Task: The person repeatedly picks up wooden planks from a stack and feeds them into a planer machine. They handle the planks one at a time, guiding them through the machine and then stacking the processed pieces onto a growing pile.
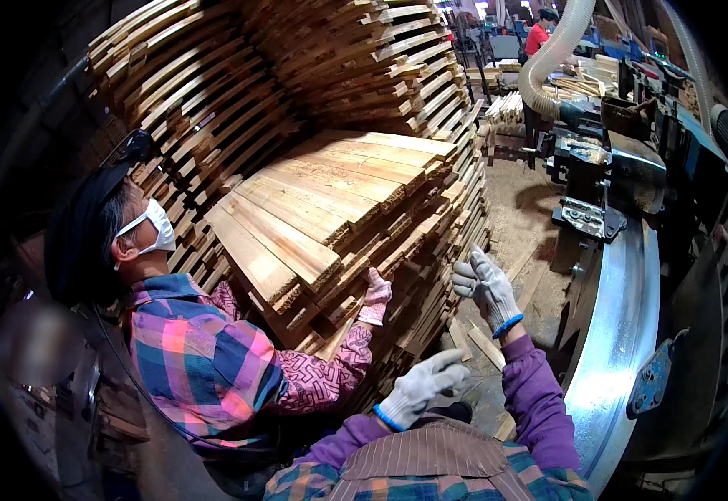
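Observation:
My left hand, in a pale work glove with a blue cuff edge, is held low in front of my body. Its fingers stretch to the right, and nothing is in them. Farther up, my right hand, gloved alike, is raised with its fingers apart and empty. Both hands are off the wood. Nearest to them is a thick pile of wooden planks, its top layer fanned out side by side. A co-worker's hand in a pinkish glove touches the pile's near side.
A co-worker in a plaid jacket stands close at my left. Tall stacks of wooden strips rise behind the pile. On the right runs a machine with a shiny metal bed and a ribbed hose. Loose wood pieces lie on the floor.

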`<move>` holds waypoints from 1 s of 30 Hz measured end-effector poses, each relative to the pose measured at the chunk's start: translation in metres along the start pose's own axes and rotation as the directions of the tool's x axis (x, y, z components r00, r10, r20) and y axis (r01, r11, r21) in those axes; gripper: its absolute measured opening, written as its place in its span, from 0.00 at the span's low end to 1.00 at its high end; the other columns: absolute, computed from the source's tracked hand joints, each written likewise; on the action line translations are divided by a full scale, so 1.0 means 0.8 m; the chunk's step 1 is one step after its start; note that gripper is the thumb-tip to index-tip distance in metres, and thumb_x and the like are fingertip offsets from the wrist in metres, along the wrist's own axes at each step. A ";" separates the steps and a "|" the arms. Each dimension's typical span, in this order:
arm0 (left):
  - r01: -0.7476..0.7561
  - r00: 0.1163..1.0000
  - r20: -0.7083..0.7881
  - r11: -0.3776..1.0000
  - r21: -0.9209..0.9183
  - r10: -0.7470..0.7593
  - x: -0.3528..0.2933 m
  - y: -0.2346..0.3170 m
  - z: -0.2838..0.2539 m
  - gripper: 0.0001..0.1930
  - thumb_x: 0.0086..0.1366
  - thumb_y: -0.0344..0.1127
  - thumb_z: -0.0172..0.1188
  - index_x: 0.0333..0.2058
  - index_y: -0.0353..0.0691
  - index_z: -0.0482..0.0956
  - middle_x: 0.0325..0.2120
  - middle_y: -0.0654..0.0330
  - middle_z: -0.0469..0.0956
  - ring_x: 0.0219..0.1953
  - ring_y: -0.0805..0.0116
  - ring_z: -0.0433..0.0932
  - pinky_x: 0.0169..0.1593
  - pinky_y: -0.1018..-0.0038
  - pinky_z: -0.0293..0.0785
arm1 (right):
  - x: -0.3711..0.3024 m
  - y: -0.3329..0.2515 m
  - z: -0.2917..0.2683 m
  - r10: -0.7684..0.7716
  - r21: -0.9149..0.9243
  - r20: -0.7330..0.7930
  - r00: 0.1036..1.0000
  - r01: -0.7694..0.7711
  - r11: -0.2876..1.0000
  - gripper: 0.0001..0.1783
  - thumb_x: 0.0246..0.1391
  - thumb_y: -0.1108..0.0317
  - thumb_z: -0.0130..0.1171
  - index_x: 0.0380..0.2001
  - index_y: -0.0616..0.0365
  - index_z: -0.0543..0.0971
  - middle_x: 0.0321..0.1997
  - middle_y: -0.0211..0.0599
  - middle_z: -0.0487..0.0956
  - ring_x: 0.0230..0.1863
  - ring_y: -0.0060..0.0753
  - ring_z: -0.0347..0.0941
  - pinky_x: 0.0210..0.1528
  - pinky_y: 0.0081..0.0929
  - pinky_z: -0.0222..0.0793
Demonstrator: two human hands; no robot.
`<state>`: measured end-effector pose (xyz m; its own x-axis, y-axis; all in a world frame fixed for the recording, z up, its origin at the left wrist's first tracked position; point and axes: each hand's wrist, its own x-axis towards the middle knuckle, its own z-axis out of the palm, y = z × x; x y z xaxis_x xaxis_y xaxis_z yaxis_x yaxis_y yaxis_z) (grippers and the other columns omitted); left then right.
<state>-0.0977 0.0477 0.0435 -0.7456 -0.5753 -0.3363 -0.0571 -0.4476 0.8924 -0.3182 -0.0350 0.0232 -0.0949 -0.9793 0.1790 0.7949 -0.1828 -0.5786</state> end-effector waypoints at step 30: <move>-0.261 -0.100 -0.895 0.856 0.446 0.436 -0.065 0.186 -0.474 0.26 0.56 0.41 0.67 0.48 0.26 0.77 0.42 0.53 0.80 0.44 0.64 0.76 0.52 0.69 0.71 | 0.111 0.045 0.027 0.189 -0.226 0.030 0.981 -0.178 0.958 0.05 0.67 0.67 0.49 0.44 0.49 0.66 0.27 0.23 0.63 0.22 0.16 0.56 0.22 0.16 0.53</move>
<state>0.1843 -0.2487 0.0796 0.6434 -0.7501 0.1531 -0.1501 0.0725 0.9860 -0.2851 -0.1270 0.0352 0.0753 -0.9931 0.0898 0.6430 -0.0205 -0.7656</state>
